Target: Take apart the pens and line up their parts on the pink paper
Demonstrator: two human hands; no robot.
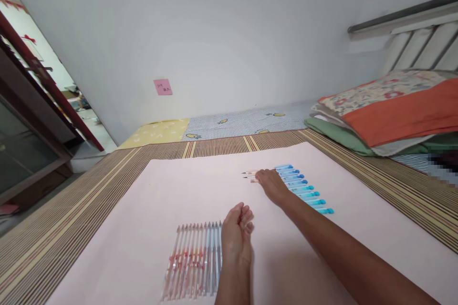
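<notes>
My right hand [274,187] reaches across the paper with its fingers bent down onto a small group of slim pale pencils [250,172] with dark points facing left. It covers most of their length, so how many it grips is hidden. Just beyond it is a slanting row of blue and turquoise capped pens [306,188], lying side by side. My left hand [236,236] rests palm sideways on the paper, fingers loosely curled and nothing visible in them. Beside it, partly covered by that hand, lie several clear pens [191,262] with reddish and bluish patterns, tips pointing away from me.
A large pale pink sheet [171,186] lies on a striped mat [118,171]. Folded bedding [390,109] is piled at the right, near a white radiator [425,47]. A pink note [162,87] sticks to the wall. At the left is a doorway.
</notes>
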